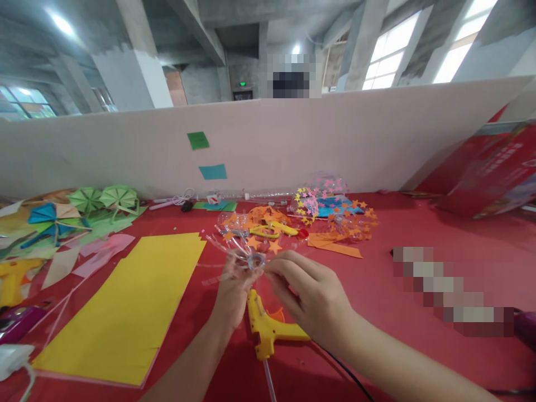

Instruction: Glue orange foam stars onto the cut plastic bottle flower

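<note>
My left hand point(234, 290) is closed around a clear plastic bottle top cut into strips point(256, 261), its round opening facing me. Several thin strips fan out from it to the upper left, and orange paper stars point(274, 247) show at its far side. The fingers of my right hand point(312, 290) are pinched together at the right edge of the opening; whether something small is between them I cannot tell. Just below my hands, a yellow hot glue gun point(263, 329) lies on the red table, a clear glue stick point(270, 379) poking out of its back end.
Yellow paper sheets point(121, 307) lie to the left, with green paper umbrellas point(119, 196) beyond. Yellow-handled scissors point(266, 231) and orange paper strips point(335, 245) lie ahead. Star-covered plastic pieces point(352, 220) stand before a white partition point(268, 145). Another yellow glue gun point(14, 279) lies far left.
</note>
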`<state>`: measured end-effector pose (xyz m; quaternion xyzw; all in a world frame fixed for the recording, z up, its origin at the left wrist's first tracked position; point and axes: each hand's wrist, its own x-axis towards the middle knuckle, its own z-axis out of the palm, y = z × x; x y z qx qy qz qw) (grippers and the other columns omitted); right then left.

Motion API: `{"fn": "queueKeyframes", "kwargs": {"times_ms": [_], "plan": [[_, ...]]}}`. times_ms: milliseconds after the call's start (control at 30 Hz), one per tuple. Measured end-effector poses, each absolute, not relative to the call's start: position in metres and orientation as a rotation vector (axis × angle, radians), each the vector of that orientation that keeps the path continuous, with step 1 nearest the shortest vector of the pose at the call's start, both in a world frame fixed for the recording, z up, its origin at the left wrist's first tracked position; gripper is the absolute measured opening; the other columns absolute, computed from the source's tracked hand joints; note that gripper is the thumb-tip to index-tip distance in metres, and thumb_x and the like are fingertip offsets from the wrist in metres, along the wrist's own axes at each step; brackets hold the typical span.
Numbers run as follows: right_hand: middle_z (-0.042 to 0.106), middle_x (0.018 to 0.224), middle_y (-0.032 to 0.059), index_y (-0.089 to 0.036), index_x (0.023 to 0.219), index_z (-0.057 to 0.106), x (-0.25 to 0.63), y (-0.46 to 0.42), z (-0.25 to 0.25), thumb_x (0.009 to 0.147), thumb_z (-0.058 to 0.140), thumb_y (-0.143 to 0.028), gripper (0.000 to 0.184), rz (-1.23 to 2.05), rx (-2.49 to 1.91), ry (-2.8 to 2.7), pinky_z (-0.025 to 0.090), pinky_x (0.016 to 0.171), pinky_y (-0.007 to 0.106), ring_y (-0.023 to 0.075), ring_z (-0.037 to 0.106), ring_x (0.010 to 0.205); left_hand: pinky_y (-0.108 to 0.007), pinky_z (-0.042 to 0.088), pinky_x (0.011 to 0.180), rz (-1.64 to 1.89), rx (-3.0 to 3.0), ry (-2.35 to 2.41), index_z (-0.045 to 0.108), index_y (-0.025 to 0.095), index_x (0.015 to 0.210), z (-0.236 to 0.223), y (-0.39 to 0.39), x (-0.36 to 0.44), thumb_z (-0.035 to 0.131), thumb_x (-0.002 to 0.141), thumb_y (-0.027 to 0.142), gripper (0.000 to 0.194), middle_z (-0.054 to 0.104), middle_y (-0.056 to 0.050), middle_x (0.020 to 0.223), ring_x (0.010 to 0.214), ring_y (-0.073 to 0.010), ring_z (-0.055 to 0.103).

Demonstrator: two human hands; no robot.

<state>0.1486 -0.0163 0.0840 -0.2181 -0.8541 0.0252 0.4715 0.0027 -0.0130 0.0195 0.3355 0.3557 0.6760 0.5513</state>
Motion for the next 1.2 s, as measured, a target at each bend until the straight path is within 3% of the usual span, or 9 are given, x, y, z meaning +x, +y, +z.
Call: {"fn": "queueKeyframes", "kwargs": {"times_ms": [200, 433, 800, 967, 1200], "plan": [[0.068, 0.100, 0.0091, -0.018, 0.095, 0.059, 0.143, -0.017, 0.080, 0.089, 0.046, -0.009, 0.017, 0.315, -0.433, -2.024, 0.056, 0.075, 0.026, 0.0151, 0.065, 0.092, -0.024, 0.045, 0.074, 1.614, 0.794, 0.781, 0.052, 0.021, 0.088, 0.023, -0.014, 0.002, 0.072, 0.066, 0.017, 0.030, 0.065, 0.003, 0.080, 0.077, -0.0115, 0.063], [0.071, 0.089, 0.0026, -0.022, 0.109, 0.048, 0.143, -0.017, 0.070, 0.088, 0.051, -0.013, 0.024, 0.440, -0.556, -1.917, 0.056, 0.065, 0.021, 0.0121, 0.070, 0.075, -0.028, 0.045, 0.080, 1.602, 0.793, 0.790, 0.053, 0.021, 0.085, 0.023, -0.015, 0.005, 0.073, 0.062, 0.014, 0.031, 0.066, 0.002, 0.082, 0.082, -0.0146, 0.064], [0.072, 0.080, 0.0031, -0.018, 0.090, 0.059, 0.145, -0.015, 0.077, 0.088, 0.052, -0.013, 0.009, 0.195, -0.537, -1.959, 0.055, 0.064, 0.020, 0.0119, 0.069, 0.071, -0.029, 0.046, 0.077, 1.595, 0.799, 0.818, 0.051, 0.022, 0.086, 0.023, -0.014, 0.004, 0.073, 0.063, 0.017, 0.032, 0.066, 0.002, 0.082, 0.081, -0.0153, 0.064], [0.072, 0.081, 0.0056, -0.017, 0.082, 0.059, 0.148, -0.015, 0.076, 0.090, 0.045, -0.010, 0.018, 0.134, -0.437, -2.048, 0.055, 0.064, 0.020, 0.0124, 0.069, 0.071, -0.027, 0.046, 0.074, 1.590, 0.797, 0.809, 0.052, 0.020, 0.085, 0.022, -0.013, 0.004, 0.074, 0.061, 0.017, 0.033, 0.066, 0.002, 0.079, 0.075, -0.0137, 0.064], [0.071, 0.075, 0.0057, -0.015, 0.085, 0.059, 0.147, -0.017, 0.077, 0.090, 0.042, -0.009, 0.019, 0.118, -0.458, -2.073, 0.053, 0.060, 0.020, 0.0125, 0.067, 0.064, -0.027, 0.046, 0.077, 1.599, 0.792, 0.821, 0.053, 0.020, 0.084, 0.024, -0.013, 0.003, 0.076, 0.060, 0.019, 0.033, 0.067, 0.002, 0.080, 0.076, -0.0137, 0.063]]}}
